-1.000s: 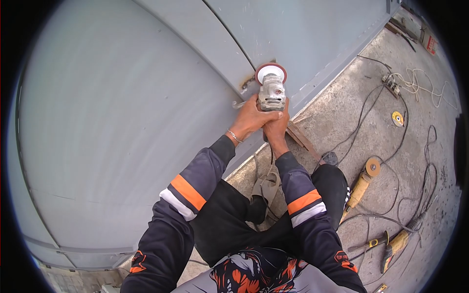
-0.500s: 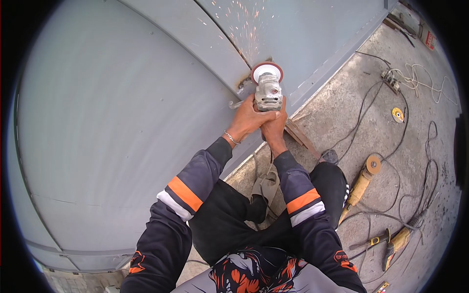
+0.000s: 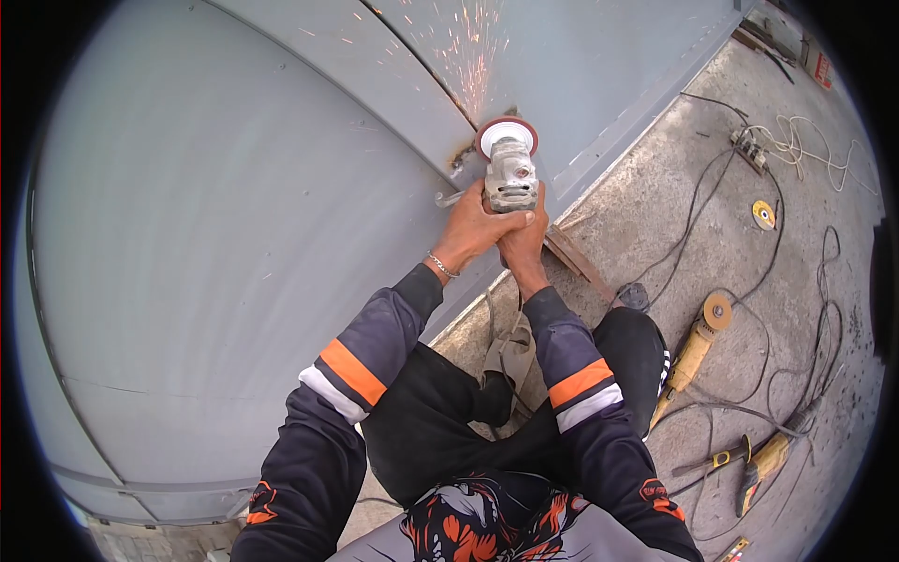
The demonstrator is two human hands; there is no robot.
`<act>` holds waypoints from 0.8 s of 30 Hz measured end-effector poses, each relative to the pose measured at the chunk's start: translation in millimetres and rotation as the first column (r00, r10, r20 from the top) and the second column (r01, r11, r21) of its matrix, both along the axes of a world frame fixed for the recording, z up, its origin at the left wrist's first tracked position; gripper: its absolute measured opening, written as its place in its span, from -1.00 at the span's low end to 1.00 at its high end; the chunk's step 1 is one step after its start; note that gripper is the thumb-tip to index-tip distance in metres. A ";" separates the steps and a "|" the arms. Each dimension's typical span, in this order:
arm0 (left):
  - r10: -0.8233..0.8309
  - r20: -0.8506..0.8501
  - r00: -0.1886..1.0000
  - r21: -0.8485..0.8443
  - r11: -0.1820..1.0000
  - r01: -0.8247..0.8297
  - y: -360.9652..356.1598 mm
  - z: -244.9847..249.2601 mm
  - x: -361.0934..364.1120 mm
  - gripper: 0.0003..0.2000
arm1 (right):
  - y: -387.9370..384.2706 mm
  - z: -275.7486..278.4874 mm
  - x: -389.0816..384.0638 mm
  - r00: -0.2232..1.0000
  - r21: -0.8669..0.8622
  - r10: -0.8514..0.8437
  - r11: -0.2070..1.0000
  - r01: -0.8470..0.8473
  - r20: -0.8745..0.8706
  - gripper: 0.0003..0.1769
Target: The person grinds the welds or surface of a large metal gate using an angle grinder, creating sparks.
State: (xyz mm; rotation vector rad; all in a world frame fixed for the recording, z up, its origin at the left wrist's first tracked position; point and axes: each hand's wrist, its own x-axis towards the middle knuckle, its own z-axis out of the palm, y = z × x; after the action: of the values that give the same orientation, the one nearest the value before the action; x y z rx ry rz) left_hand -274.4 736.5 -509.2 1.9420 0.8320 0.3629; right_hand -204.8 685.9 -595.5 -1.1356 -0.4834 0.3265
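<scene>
An angle grinder [image 3: 511, 178] with a white and reddish-brown disc [image 3: 507, 138] is held in both my hands. My left hand [image 3: 476, 225] wraps the near left side of its body, and my right hand [image 3: 526, 239] grips it from the right and below. The disc's far edge meets the grey metal panel [image 3: 599, 84] close to a dark seam. Orange sparks [image 3: 476, 61] spray from there toward the top. Left of the disc is a rusty, scorched patch [image 3: 461, 156] on the metal, with a small bent grey rod [image 3: 449, 199] below it.
On the concrete floor at right lie a yellow angle grinder [image 3: 692, 354], another yellow power tool [image 3: 766, 465], a loose yellow disc [image 3: 764, 215] and a power strip [image 3: 748, 151]. Black cables [image 3: 688, 220] wind between them. A brown metal bar [image 3: 579, 261] lies near my right hand.
The grinder and both hands have shifted very slightly left in view. Sparks keep flying, in a somewhat different pattern. Both hands keep their hold.
</scene>
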 end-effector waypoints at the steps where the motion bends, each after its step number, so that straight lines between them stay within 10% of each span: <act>1: -0.001 0.000 1.000 0.004 1.000 0.001 0.7 -0.8 0.1 -0.11 | 0.5 -1.0 0.2 1.000 -0.006 -0.006 1.000 0.006 0.011 -0.28; 24: -0.003 0.004 1.000 -0.007 1.000 0.003 -3.4 1.8 -0.5 -0.09 | 1.8 -3.3 0.6 0.999 0.000 -0.017 1.000 0.017 0.038 -0.28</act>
State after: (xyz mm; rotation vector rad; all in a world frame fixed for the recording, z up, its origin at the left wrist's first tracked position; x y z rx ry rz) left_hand -274.9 733.1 -507.4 1.9349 0.8265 0.3619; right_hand -204.2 687.7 -598.8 -1.1473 -0.5073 0.2909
